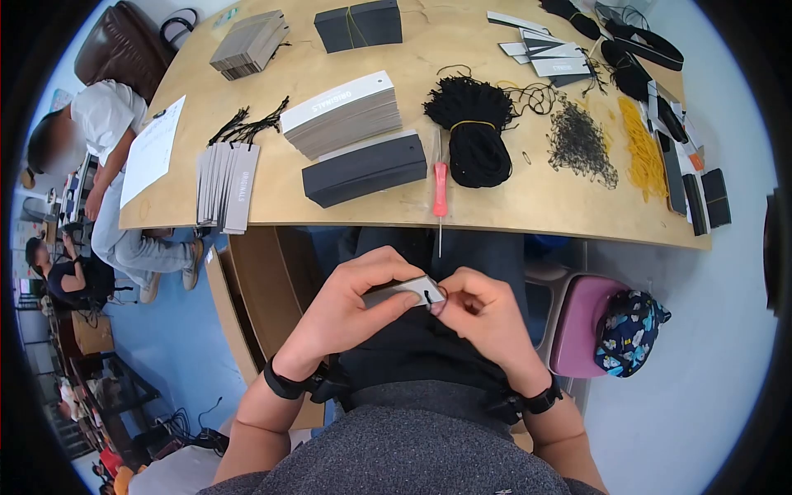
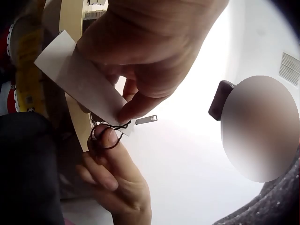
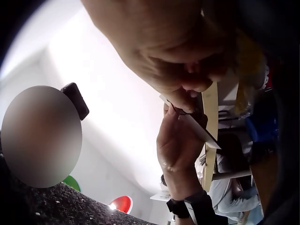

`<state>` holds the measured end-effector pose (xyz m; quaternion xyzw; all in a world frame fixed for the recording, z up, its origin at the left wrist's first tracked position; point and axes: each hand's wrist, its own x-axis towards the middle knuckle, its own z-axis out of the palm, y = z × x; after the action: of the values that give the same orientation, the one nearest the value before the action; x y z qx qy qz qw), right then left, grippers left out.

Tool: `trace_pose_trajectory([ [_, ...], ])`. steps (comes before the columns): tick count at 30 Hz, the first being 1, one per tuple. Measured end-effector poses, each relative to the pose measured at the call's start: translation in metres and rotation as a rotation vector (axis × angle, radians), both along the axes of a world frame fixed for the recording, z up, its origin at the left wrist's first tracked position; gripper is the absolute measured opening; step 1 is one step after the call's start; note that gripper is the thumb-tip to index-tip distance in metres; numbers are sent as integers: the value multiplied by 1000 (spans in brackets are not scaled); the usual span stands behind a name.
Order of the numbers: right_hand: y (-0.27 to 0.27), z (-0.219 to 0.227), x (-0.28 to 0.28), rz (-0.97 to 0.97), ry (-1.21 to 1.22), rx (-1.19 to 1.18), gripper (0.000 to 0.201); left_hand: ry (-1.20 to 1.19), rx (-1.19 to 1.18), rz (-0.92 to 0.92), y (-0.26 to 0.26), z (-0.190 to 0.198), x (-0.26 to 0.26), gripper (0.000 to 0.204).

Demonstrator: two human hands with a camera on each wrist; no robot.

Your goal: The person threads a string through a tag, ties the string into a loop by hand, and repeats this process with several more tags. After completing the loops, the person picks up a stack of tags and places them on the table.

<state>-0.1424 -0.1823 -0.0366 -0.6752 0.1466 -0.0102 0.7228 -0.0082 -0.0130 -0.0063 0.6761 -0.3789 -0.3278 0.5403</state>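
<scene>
Both hands work low in the frame: your left hand [image 1: 346,305] pinches the tag [image 1: 404,290], your right hand [image 1: 483,309] pinches the string [image 2: 108,136]. Keep the tag steady (hole facing you) and pull evenly.

Left hand [image 2: 145,61] pinching white paper tag [image 2: 79,82], right hand [image 2: 115,180] holding black string loop [image 2: 108,136] at its corner

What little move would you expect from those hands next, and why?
Probably the right hand draws the black string further through the paper tag: the left hand pinches the tag, and the string loops at its end hole, pinched by the right fingers.
</scene>
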Motion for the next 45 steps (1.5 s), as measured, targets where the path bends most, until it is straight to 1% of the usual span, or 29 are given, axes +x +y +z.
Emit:
trace_pose_trajectory([
  [1,-3,-1,-2,-62,2,160,11,-5,7,1,1,0,1,25],
  [2,-8,2,-4,-99,-24,202,7,-6,7,3,1,1,-1,25],
  [4,-20,-3,-9,-188,-157,335,5,223,59,126,1,6,-6,30],
  [5,-25,-6,-11,-232,-226,390,6,222,59,126,1,7,-5,30],
  [6,-30,-9,-11,-285,-285,361,6,116,48,89,1,8,-4,30],
  [7,-36,-4,-13,-313,-284,475,5,11,37,52,2,9,-3,31],
  [8,-44,2,-16,-308,-264,539,5,10,37,53,3,9,-1,31],
  [10,-59,6,-21,-226,-244,609,7,-178,63,8,7,9,2,33],
  [13,-67,3,-27,-133,-186,658,8,-177,53,-19,10,15,-4,36],
  [14,-65,4,-25,-169,-166,682,10,-178,56,-16,12,15,-5,36],
  [15,-65,4,-24,-164,-167,684,10,-270,73,-82,15,16,-6,38],
  [16,-64,4,-24,-156,-88,584,10,-364,92,-147,18,18,-6,40],
  [19,-58,13,-21,-71,63,391,8,-308,255,-170,33,38,-6,41],
  [20,-56,15,-20,-17,140,291,7,-214,260,-98,35,53,-1,41],
  [23,-52,7,-15,170,119,378,8,-279,264,84,43,73,21,38],
  [24,-47,9,-12,218,59,418,23,-250,208,189,44,72,27,36],
  [25,-40,14,-7,231,51,416,23,-153,234,294,45,80,36,39],
  [26,-32,19,-4,189,17,375,30,-17,122,468,44,76,47,44],
  [27,-28,22,-2,144,-15,335,36,-93,87,539,44,79,62,50],
  [28,-30,19,-2,188,-16,329,40,-105,-107,613,45,68,82,51],
  [31,-31,14,-3,212,24,360,37,-249,-154,739,44,63,116,54],
  [32,-32,10,-8,253,64,258,32,-252,-156,739,46,56,126,54],
  [34,-33,6,-13,247,87,223,30,-497,218,901,52,32,145,57],
  [35,-34,6,-13,241,112,189,28,-495,214,895,59,13,152,57],
  [36,-35,10,-13,226,142,183,26,-716,353,851,67,-10,158,57],
  [37,-37,12,-12,217,144,180,26,-936,489,795,70,-25,159,57],
  [40,-41,16,-6,207,121,72,25,-1082,583,836,65,-43,148,54],
  [43,-44,22,5,132,-9,-38,22,-1174,476,926,47,-21,120,53],
  [45,-46,30,12,-46,-105,-219,17,-1169,383,959,33,-1,95,48],
])
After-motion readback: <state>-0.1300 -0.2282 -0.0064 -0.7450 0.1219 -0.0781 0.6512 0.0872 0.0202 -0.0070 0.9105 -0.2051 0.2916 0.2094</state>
